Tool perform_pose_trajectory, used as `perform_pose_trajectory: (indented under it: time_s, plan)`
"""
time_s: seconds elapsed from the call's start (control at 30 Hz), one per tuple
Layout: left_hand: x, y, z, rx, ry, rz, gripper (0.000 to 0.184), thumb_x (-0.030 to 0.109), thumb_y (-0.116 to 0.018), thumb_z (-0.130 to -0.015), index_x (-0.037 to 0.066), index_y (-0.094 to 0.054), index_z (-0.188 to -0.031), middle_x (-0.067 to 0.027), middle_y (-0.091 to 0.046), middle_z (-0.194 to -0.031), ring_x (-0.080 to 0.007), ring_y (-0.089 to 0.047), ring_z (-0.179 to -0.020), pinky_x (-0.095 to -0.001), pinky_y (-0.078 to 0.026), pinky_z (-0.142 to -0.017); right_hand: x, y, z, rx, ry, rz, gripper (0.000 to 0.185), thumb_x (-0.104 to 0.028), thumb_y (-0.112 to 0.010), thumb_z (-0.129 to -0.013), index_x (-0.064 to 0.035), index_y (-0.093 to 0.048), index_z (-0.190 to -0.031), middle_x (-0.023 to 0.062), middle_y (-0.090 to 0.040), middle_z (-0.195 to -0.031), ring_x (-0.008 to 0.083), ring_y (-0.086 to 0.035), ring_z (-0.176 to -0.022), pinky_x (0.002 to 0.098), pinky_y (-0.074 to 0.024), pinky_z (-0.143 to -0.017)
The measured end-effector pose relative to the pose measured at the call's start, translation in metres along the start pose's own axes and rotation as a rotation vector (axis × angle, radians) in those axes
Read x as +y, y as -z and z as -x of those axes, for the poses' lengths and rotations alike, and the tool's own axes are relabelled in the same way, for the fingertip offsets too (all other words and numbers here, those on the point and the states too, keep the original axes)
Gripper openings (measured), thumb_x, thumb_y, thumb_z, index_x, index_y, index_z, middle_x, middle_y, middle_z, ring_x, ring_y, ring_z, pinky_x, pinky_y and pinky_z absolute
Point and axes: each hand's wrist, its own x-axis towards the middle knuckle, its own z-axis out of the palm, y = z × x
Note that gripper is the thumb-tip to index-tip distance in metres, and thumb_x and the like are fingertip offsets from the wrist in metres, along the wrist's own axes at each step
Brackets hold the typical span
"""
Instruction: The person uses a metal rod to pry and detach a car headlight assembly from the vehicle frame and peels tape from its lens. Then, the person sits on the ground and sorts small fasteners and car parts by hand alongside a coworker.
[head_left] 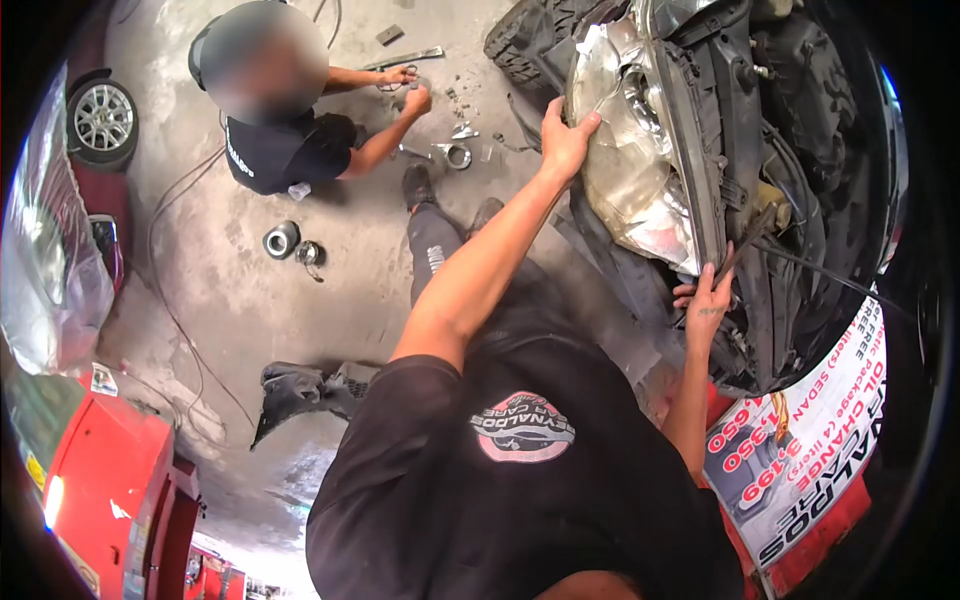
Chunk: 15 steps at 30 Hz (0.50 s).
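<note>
A large car headlight [625, 150] with a clear lens sits at the front corner of a car whose front end is opened up. At its near left edge is my left hand [565, 145], thumb against the lens edge and fingers partly hidden along the side. My right hand [706, 303] grips the lower end of the headlight beside a long black trim strip [690, 140], some fingers tucked underneath. Behind the headlight, black engine-bay parts [800, 90] and loose wiring show.
A crouching co-worker [275, 150] handles something small on the floor at upper left. Near them lie a metal ring [457, 156] and round lamp parts [282, 239]. A black plastic piece [305, 392], a wheel [102, 122], a red vehicle [105, 490] and a printed banner [800, 450] surround me.
</note>
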Motion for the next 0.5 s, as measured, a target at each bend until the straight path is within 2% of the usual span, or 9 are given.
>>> perform_pose_trajectory:
  time_s: [0.2,0.27,0.43,0.5]
  plan:
    - [-0.009,-0.001,0.005,0.094,-0.037,0.057,0.065,0.01,-0.079,-0.089,-0.009,-0.047,-0.143,-0.0205,-0.069,-0.123,-0.0257,-0.068,-0.106,-0.0359,-0.056,-0.093,0.008,0.007,-0.001,-0.065,0.037,-0.09,0.053,-0.022,-0.047,-0.111,-0.0104,-0.032,-0.161,0.0164,-0.062,-0.122,0.0137,-0.065,-0.059,0.0252,-0.0531,-0.045]
    - [-0.013,0.001,0.005,0.114,-0.059,0.064,0.062,0.012,-0.082,-0.083,-0.008,-0.057,-0.135,-0.0212,-0.072,-0.119,-0.0272,-0.069,-0.108,-0.0373,-0.053,-0.096,0.015,0.007,-0.001,-0.047,0.07,-0.092,0.053,-0.023,-0.048,-0.111,-0.0094,-0.034,-0.16,0.014,-0.063,-0.116,0.0136,-0.065,-0.058,0.0263,-0.0531,-0.045]
    - [-0.006,0.0,0.006,0.086,-0.026,0.121,0.06,0.011,-0.082,-0.083,-0.008,-0.058,-0.135,-0.02,-0.072,-0.118,-0.0258,-0.068,-0.107,-0.0373,-0.053,-0.095,0.011,0.005,-0.002,-0.055,0.079,-0.156,0.051,-0.02,-0.049,-0.111,-0.0082,-0.035,-0.159,0.0123,-0.063,-0.111,0.0125,-0.064,-0.061,0.0266,-0.0541,-0.047]
    - [-0.001,0.0,0.01,0.114,-0.057,0.042,0.063,0.008,-0.08,-0.087,-0.007,-0.052,-0.142,-0.0195,-0.069,-0.124,-0.0243,-0.069,-0.104,-0.0352,-0.056,-0.092,0.008,0.006,-0.001,-0.055,0.098,-0.161,0.05,-0.018,-0.05,-0.11,-0.0075,-0.037,-0.158,0.0117,-0.063,-0.109,0.0125,-0.063,-0.062,0.0265,-0.054,-0.048]
